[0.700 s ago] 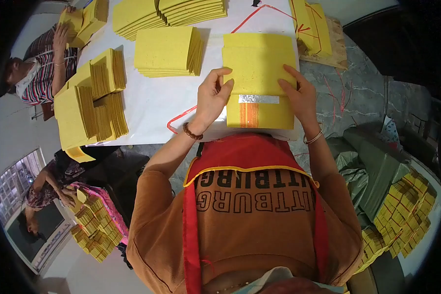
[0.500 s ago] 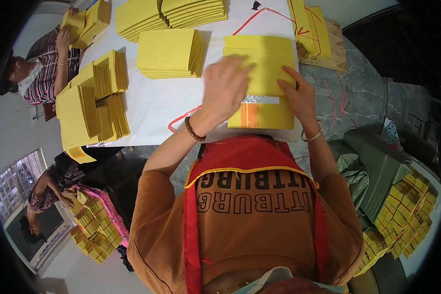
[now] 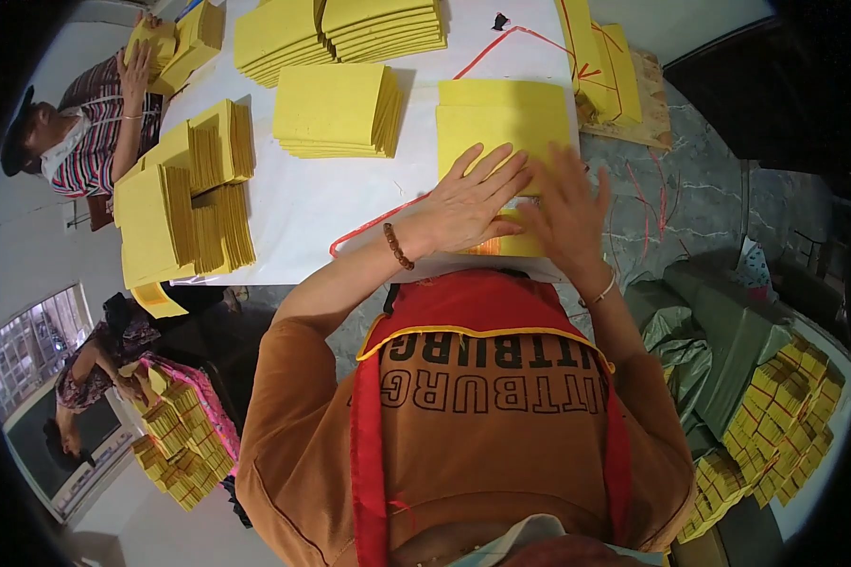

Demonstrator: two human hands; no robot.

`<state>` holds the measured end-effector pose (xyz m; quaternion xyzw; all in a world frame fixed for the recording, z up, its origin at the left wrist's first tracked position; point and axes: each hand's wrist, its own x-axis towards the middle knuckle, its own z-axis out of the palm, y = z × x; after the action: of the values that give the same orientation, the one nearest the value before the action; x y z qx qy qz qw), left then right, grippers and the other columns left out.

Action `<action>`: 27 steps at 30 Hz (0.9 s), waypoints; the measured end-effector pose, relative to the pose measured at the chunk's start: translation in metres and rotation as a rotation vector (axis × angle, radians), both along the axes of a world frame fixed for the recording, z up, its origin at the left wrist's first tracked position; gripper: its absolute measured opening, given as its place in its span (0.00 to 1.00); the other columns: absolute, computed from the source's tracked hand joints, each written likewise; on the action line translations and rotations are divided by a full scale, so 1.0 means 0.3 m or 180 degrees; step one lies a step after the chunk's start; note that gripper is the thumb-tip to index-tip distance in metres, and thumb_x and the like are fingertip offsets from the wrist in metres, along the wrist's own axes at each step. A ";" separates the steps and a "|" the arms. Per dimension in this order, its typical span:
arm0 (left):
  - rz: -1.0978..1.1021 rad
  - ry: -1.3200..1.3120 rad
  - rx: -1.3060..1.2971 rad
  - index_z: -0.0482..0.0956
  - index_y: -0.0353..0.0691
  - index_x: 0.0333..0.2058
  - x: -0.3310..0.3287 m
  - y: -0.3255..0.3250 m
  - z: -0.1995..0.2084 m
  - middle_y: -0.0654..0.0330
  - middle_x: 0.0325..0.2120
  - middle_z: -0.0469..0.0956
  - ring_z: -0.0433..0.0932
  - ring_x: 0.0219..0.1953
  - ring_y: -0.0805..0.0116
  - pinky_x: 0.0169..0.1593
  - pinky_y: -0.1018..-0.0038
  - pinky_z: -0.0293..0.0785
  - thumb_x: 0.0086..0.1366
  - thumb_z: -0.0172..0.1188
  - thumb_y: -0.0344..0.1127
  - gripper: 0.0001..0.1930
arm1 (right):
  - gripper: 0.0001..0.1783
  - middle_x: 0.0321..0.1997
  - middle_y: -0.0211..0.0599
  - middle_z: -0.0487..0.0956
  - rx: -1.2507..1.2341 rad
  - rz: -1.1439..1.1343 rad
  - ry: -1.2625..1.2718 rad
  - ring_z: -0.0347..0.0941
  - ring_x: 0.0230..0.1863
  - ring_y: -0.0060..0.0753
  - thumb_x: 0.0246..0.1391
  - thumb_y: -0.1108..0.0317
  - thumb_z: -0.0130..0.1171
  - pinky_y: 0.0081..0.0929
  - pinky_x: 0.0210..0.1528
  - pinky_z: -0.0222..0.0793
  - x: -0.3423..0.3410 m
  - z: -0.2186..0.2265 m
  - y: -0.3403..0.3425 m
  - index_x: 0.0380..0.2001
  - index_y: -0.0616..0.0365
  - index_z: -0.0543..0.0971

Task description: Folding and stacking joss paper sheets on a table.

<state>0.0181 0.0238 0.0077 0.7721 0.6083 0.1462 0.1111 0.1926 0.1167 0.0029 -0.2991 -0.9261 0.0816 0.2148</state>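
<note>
A flat yellow paper piece [image 3: 501, 123], like an envelope or file cover, lies on the white table [image 3: 345, 203] in front of me. My left hand [image 3: 482, 197] rests over its lower half, fingers stretched out and a little apart. Close beside it is my right hand [image 3: 567, 210], slightly blurred, with fingers spread over the piece's right side. Neither hand grips anything. Under the hands, a silvery strip and an orange patch at the piece's near end show only in part.
A stack of folded yellow pieces [image 3: 336, 109] stands left of my work, with more stacks [image 3: 184, 194] at the table's left edge. Red string [image 3: 378, 224] lies on the table. A tied yellow bundle [image 3: 615, 80] sits at the far right. Two other people are at the left.
My left hand has come down and right onto the piece, from blurred motion to lying flat. My right hand has shifted from the right edge inward and nearer to me.
</note>
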 end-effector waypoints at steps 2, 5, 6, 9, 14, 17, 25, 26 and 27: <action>-0.0019 0.0027 -0.0003 0.60 0.38 0.58 -0.005 0.000 -0.009 0.51 0.60 0.56 0.49 0.65 0.57 0.64 0.57 0.44 0.61 0.51 0.53 0.32 | 0.32 0.68 0.38 0.52 -0.0634 0.0470 -0.0603 0.43 0.69 0.42 0.57 0.51 0.46 0.60 0.64 0.27 0.020 -0.032 -0.022 0.62 0.52 0.59; -0.0048 -0.0221 0.0042 0.62 0.37 0.57 -0.020 0.006 -0.025 0.50 0.60 0.56 0.48 0.65 0.55 0.64 0.57 0.45 0.63 0.50 0.46 0.27 | 0.33 0.69 0.36 0.50 -0.0819 0.0502 -0.0659 0.39 0.70 0.43 0.59 0.50 0.42 0.58 0.65 0.25 0.031 -0.043 -0.006 0.63 0.53 0.56; 0.0007 -0.0325 0.0143 0.63 0.37 0.56 -0.025 0.006 -0.031 0.50 0.60 0.56 0.50 0.64 0.54 0.63 0.57 0.47 0.63 0.50 0.43 0.25 | 0.33 0.69 0.36 0.50 -0.0806 0.0529 -0.0655 0.39 0.70 0.43 0.59 0.50 0.42 0.58 0.65 0.25 0.031 -0.045 -0.004 0.63 0.53 0.56; 0.0084 -0.0348 0.0350 0.65 0.36 0.54 -0.023 0.013 -0.034 0.50 0.57 0.59 0.55 0.61 0.52 0.59 0.59 0.53 0.60 0.53 0.37 0.23 | 0.32 0.70 0.36 0.48 -0.0918 0.0535 -0.0723 0.37 0.71 0.42 0.59 0.51 0.42 0.58 0.65 0.24 0.031 -0.041 -0.006 0.63 0.53 0.56; -0.0076 0.0727 0.0862 0.68 0.31 0.50 -0.008 0.022 -0.016 0.48 0.51 0.66 0.65 0.53 0.54 0.52 0.65 0.64 0.54 0.55 0.33 0.24 | 0.30 0.70 0.37 0.46 -0.1563 0.0844 -0.0246 0.35 0.71 0.44 0.58 0.51 0.44 0.56 0.66 0.26 0.050 -0.052 0.018 0.63 0.47 0.58; -0.0087 0.1193 0.0663 0.67 0.30 0.49 0.021 0.022 0.009 0.46 0.48 0.69 0.69 0.48 0.56 0.48 0.69 0.67 0.52 0.54 0.34 0.25 | 0.29 0.71 0.38 0.45 -0.1501 0.0885 -0.0194 0.34 0.71 0.46 0.58 0.52 0.45 0.57 0.66 0.26 0.049 -0.048 0.017 0.62 0.44 0.60; 0.0262 0.1669 0.1047 0.66 0.34 0.52 0.076 0.037 -0.016 0.44 0.42 0.72 0.72 0.40 0.58 0.40 0.73 0.71 0.52 0.53 0.37 0.27 | 0.29 0.70 0.40 0.45 -0.0745 0.0612 -0.0757 0.34 0.71 0.46 0.59 0.53 0.43 0.55 0.66 0.27 0.044 -0.048 -0.006 0.61 0.52 0.60; 0.0264 0.1682 0.1050 0.66 0.34 0.52 0.082 0.040 -0.016 0.44 0.42 0.72 0.72 0.40 0.58 0.40 0.73 0.71 0.52 0.53 0.37 0.27 | 0.29 0.70 0.41 0.46 -0.0956 0.0624 -0.0595 0.34 0.71 0.46 0.60 0.54 0.42 0.53 0.67 0.28 0.047 -0.059 0.001 0.61 0.54 0.61; 0.0256 0.1655 0.0978 0.67 0.34 0.52 0.084 0.043 -0.018 0.45 0.40 0.73 0.72 0.38 0.59 0.38 0.73 0.71 0.53 0.53 0.37 0.27 | 0.29 0.70 0.41 0.46 -0.0936 0.0639 -0.0588 0.34 0.71 0.46 0.60 0.54 0.42 0.53 0.67 0.28 0.046 -0.070 0.012 0.61 0.54 0.61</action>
<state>0.0432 0.0367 0.0024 0.7667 0.6173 0.0383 -0.1722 0.2064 0.1202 -0.0181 -0.2397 -0.9452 0.2092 0.0737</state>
